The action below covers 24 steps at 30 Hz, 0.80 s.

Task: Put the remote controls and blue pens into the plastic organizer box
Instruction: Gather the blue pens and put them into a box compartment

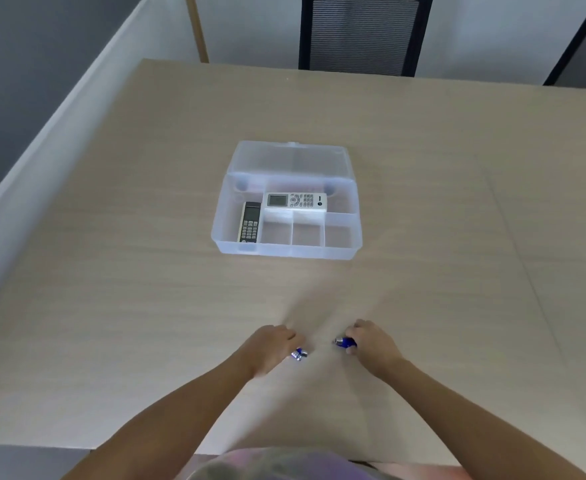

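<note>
Beige wood-grain table (pixel 146 271), chairs parked at the far edge, both remotes already sitting in the organizer box (pixel 286 252). Pens look light, stiff and a bit slick, so I'm pinching mid-barrel: left hand (pixel 269 348) curling around one blue pen (pixel 299 354), right hand (pixel 374 342) closing on the other pen (pixel 344 342), near me.

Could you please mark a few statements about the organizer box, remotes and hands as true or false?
1. Both remotes lie inside the plastic organizer box. True: the white remote and dark remote are in it.
2. The box lid is closed. False: it is open.
3. The left hand is empty. False: it grips a blue item.
4. The right hand grips a blue object. True.
5. The three small front compartments hold pens. False: they look empty.
</note>
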{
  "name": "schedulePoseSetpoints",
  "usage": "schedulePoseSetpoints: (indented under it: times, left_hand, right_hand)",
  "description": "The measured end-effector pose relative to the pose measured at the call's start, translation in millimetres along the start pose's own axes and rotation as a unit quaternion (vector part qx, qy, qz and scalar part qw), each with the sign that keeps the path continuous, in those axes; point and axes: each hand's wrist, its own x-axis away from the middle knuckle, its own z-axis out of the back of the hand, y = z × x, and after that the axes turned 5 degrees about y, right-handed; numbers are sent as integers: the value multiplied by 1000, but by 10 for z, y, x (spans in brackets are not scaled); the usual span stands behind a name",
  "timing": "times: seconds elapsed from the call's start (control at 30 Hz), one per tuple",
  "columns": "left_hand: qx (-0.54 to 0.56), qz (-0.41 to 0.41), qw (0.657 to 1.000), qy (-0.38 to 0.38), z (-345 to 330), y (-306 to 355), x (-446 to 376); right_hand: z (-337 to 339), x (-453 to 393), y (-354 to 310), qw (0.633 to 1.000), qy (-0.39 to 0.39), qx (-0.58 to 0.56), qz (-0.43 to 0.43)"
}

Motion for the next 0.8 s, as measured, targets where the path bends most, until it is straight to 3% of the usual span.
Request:
schedulePoseSetpoints:
  times: [0.07,0.13,0.23,0.37,0.47,0.6,0.73,0.8]
  left_hand:
    - [-10,-7,1000,28,91,68,6]
    - [71,63,988,119,240,110,-76]
    - [252,210,909,255,542,47,-246]
    - [361,317,811,335,1012,-191,-491]
    - [394,348,783,332,1183,-320,-578]
    - [434,363,761,317,1221,-405,-599]
    - [472,375,738,303,1262,-446,-651]
    - [479,373,736,298,1310,-429,-750]
  right_hand:
    - [96,-47,2,1000,-5,-13,5]
    - [286,-133,-18,995,45,-93,-13]
    - [751,-469,-67,955,190,-215,-73]
    - [1352,-1045,-203,936,231,-250,-93]
    - [1497,-1438,-284,958,185,-196,-95]
    - [1370,-1804,-320,988,62,-101,-101]
    - [1347,-1992,-373,982,-7,-127,-143]
    - [1515,-2035,-372,971,-83,-153,-164]
